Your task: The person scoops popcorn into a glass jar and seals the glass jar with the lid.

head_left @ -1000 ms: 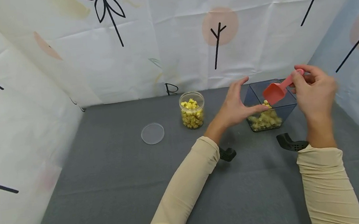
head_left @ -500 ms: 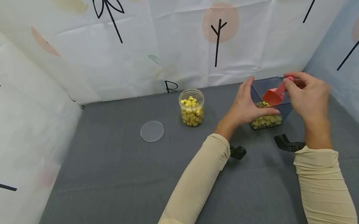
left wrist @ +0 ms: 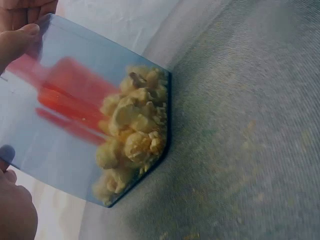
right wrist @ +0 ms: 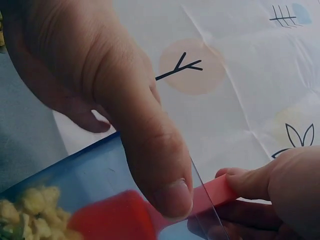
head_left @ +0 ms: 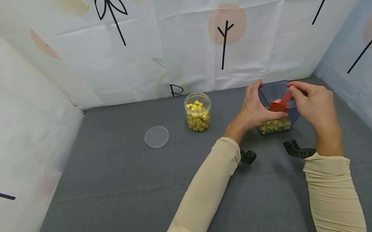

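Observation:
My left hand (head_left: pixel 255 109) holds a clear bluish plastic container (head_left: pixel 274 90) at its left side, the thumb lying along the near wall. Popcorn (left wrist: pixel 132 120) covers the container's bottom. In my right hand (head_left: pixel 318 106) a pink-red scoop (head_left: pixel 279 104) is pinched by its handle. The scoop's bowl is down inside the container, tilted, and touches or sits very close to the popcorn. Through the wall, the left wrist view shows the scoop bowl (left wrist: pixel 70 92). How much popcorn lies in the scoop cannot be told.
A clear round jar (head_left: pixel 196 95) of yellow popcorn stands uncovered left of the container. Its flat transparent lid (head_left: pixel 156 137) lies further left on the grey cloth (head_left: pixel 130 197). A patterned white sheet (head_left: pixel 182 48) hangs behind, with side panels left and right.
My right hand has lowered the scoop into the container and moved slightly left. My left hand has shifted right, closer around the container, which seems tilted less now.

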`<state>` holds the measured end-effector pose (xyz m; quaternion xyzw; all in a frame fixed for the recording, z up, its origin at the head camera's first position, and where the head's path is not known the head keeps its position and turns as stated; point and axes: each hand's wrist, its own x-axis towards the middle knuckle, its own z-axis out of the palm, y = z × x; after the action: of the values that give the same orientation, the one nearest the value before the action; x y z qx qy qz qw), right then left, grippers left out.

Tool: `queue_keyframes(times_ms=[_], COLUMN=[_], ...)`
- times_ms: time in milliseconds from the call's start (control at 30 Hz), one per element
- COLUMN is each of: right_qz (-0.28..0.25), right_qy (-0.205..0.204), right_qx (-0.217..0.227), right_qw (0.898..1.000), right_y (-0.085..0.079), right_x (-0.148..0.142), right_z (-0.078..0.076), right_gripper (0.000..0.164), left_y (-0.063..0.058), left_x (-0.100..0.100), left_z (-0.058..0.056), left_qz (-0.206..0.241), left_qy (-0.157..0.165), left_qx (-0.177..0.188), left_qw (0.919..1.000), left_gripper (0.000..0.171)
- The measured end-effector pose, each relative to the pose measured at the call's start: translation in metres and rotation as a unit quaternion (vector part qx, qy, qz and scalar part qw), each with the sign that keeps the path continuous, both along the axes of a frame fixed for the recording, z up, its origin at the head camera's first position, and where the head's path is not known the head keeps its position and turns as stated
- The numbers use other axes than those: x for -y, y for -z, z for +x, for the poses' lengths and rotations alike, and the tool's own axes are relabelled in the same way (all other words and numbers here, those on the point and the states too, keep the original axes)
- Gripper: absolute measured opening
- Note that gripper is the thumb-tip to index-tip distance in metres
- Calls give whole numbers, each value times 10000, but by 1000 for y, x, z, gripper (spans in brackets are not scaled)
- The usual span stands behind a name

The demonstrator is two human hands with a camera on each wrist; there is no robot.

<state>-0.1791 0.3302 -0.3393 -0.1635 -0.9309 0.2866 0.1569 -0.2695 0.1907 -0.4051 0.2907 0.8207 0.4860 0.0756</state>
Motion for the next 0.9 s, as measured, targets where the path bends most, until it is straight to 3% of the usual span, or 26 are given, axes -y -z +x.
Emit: queue_keyframes(times_ms=[233,500,900], right_qz=[44,106,260], right_qy=[-274,-322,-306], right_qx=[42,33,-10], right_qw=[9996,9994,9992], right_y=[8,9,10], right_x=[-2,-3,-3], right_z=[-2,-5,-6], right_gripper=[51,55,53], left_y=[7,10,12], left_x=[0,-3,-4], left_z=[-3,-5,-4], left_qz=[213,584,684], left_qy=[96,170,195], left_qx=[214,275,271], left_qw=[9995,9978,9971], left_gripper=[115,113,113])
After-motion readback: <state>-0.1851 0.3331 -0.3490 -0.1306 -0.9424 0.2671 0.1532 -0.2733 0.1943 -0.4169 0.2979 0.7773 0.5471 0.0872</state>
